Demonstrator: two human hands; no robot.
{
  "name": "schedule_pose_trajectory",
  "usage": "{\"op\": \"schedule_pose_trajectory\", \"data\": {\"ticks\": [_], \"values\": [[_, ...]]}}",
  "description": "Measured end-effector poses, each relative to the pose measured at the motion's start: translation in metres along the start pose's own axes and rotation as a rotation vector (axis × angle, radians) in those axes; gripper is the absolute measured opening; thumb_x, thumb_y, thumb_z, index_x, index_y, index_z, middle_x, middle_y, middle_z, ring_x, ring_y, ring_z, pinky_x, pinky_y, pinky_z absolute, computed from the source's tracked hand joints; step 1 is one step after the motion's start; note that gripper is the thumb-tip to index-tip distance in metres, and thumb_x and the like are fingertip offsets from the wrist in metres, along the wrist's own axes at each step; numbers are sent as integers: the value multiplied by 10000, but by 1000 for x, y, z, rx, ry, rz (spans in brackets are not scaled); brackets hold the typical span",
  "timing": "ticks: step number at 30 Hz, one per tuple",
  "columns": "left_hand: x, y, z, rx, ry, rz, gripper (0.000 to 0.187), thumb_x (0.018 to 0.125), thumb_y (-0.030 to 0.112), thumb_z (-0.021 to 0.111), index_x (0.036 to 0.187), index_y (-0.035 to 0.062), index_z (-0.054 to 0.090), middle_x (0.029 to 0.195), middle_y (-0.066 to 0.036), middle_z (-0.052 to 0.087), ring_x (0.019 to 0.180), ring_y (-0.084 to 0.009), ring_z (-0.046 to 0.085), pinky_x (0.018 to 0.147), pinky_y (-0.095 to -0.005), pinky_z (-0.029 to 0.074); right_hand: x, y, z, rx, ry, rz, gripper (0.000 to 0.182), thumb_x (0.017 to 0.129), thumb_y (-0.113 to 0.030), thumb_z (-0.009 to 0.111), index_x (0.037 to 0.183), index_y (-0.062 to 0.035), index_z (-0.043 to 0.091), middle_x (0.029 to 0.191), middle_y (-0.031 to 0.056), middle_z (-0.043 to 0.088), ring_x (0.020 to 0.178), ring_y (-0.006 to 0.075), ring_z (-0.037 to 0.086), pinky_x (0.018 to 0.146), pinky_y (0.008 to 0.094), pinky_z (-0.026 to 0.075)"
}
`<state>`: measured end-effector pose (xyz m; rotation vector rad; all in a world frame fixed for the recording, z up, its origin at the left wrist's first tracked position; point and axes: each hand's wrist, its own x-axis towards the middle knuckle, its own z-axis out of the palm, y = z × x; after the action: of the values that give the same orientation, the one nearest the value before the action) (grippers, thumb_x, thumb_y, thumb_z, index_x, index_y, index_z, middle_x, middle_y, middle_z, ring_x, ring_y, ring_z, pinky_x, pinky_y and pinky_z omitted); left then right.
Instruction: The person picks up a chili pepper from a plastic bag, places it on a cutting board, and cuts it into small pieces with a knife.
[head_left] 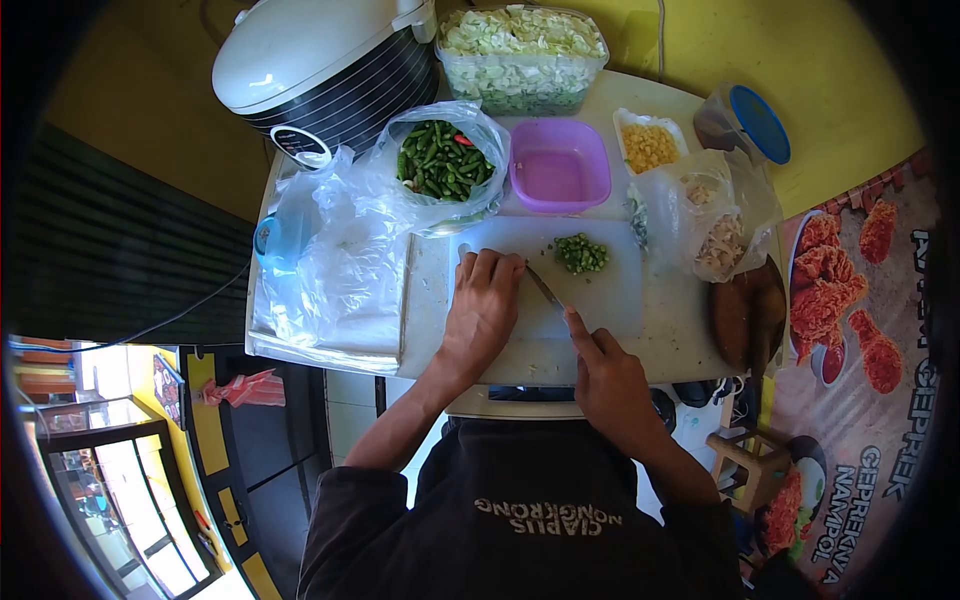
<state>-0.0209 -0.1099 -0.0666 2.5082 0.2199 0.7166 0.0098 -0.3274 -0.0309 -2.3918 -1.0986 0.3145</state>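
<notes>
Green chopped chilli [581, 253] sits in a small heap at the far end of our white cutting board [620, 300], while the whole chillies [443, 160] wait in a plastic bag just behind the board on the counter [690, 335]. Our right hand [610, 385] grips the knife [545, 288], fingers closed round the handle with the forefinger stretched along the spine, blade angled up and left towards our left hand [483, 305]. That left hand lies palm down on the board, fingers curled and pressed together, knuckles towards the blade; we cannot tell what it pins beneath them.

We judge the main risk to be a cut: the blade tip sits just beside the left fingers, and a fingertip that creeps out past the knuckles could be nicked. A slip is also likely if the hidden piece rolls. The loose plastic bags [335, 270] touch the board's left edge and could snag the left wrist. Both forearms reach forward from our body, elbows tucked, wrists bent slightly downward.
</notes>
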Motion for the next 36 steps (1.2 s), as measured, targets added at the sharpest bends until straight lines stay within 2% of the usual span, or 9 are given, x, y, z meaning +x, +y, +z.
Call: {"op": "schedule_pose_trajectory", "data": {"ticks": [4,9,16,22,25,28,31,34,36], "values": [[1,1,-1,-18,5,1,118,968,3,634,1080,1,669,1012,-171,637,944,-409,604,853,-496,507,0,6,3,67,62,4,687,929,7,612,1584,-46,416,940,188,602,668,386,658,632,483,571],[1,0,-3,-117,25,-92,160,982,-7,589,1124,-9,663,1042,-202,643,975,-404,627,867,-503,515,11,1,2,98,134,3,675,939,16,601,1584,-37,409,945,190,602,681,391,662,641,492,569],[2,3,-7,-210,88,-175,147,999,-9,575,1108,-17,673,1037,-213,655,972,-416,643,834,-501,534,26,-17,16,36,12,-17,754,890,-2,645,1595,-22,376,992,206,601,702,396,678,649,497,584],[2,2,-5,-126,42,-97,188,978,-14,590,1142,-18,681,1050,-213,645,1013,-416,624,870,-503,523,24,-13,9,-56,10,118,802,866,-3,654,1606,-14,343,1023,223,599,728,418,694,668,503,592],[2,4,-8,-52,-58,-19,235,968,-16,592,1187,-13,675,1073,-217,636,1022,-415,611,896,-510,512,17,-4,8,-76,37,139,806,866,-5,654,1607,-8,337,1033,226,597,733,423,693,678,509,592],[0,0,-1,-47,-10,-28,272,964,-14,592,1226,0,663,1093,-219,632,1028,-409,605,915,-513,503,16,-3,8,-38,53,130,808,866,3,646,1610,-4,329,1046,233,595,733,426,691,683,512,592],[1,0,-2,-167,15,-122,319,953,-29,611,1267,13,648,1080,-207,638,1014,-387,619,903,-488,524,21,-6,11,4,56,84,804,870,14,631,1612,-2,322,1060,242,596,733,425,691,682,507,594],[1,7,-9,-271,80,-119,318,932,-57,646,1238,26,673,1062,-180,657,998,-352,641,876,-453,547,35,-12,16,-33,36,70,800,873,16,619,1613,1,317,1070,249,597,741,427,698,681,503,596],[4,6,-20,-213,163,-29,274,931,-57,676,1192,24,699,1037,-153,677,954,-313,676,844,-415,559,41,-14,17,-79,36,88,800,873,14,616,1614,3,313,1076,252,598,745,430,703,677,503,597]]}}
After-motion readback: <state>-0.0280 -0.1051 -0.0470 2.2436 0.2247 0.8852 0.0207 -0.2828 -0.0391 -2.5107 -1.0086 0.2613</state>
